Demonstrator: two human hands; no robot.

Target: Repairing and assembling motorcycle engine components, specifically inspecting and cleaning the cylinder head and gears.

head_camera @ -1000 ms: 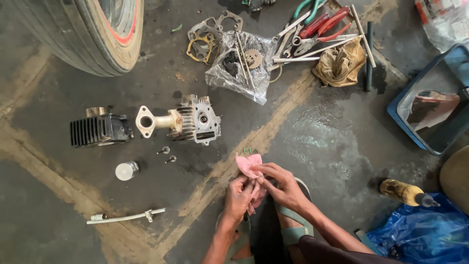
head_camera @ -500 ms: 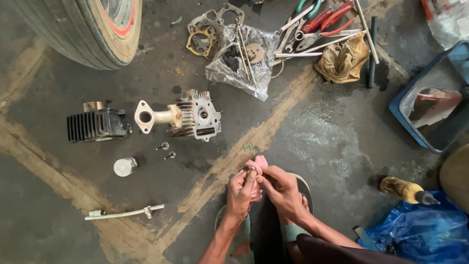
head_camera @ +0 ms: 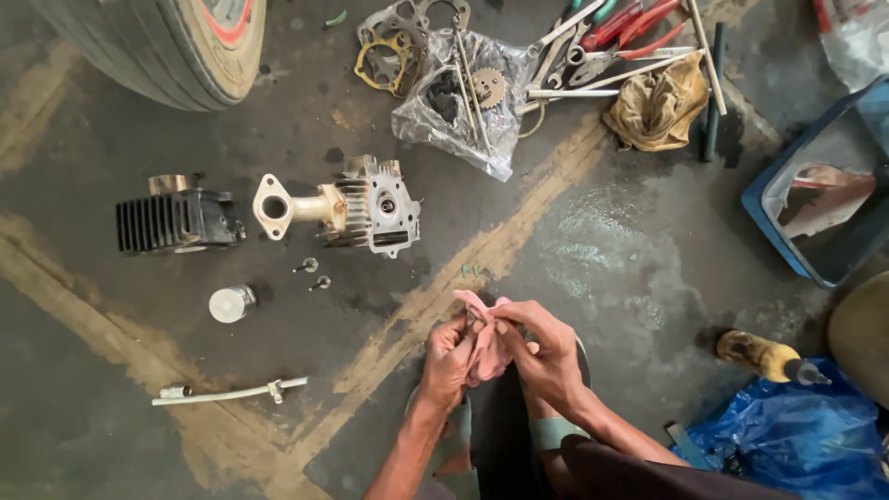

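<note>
**Low over the floor, a pink cloth is worked between both hands**

Centrally, near the bottom of the view, a pink cloth (head_camera: 483, 344) is pinched between the left hand (head_camera: 448, 359) and the right hand (head_camera: 542, 347), which are pressed close together around it; whatever may be wrapped inside is hidden. On the stained concrete floor (head_camera: 611, 241) above them, a cylinder head (head_camera: 370, 206) is laid just beside a finned black cylinder (head_camera: 171, 222). A small piston (head_camera: 230, 303) and a thin metal rod (head_camera: 231, 393) are seen to the left, well apart from the hands. Farther up, a clear plastic bag of parts (head_camera: 463, 102), loose wrenches and pliers (head_camera: 602, 46) and a tan rag (head_camera: 659, 106) are spread out. A tyre (head_camera: 157, 46) is seen at the upper left, a blue tray (head_camera: 815, 185) at the right edge.
</note>
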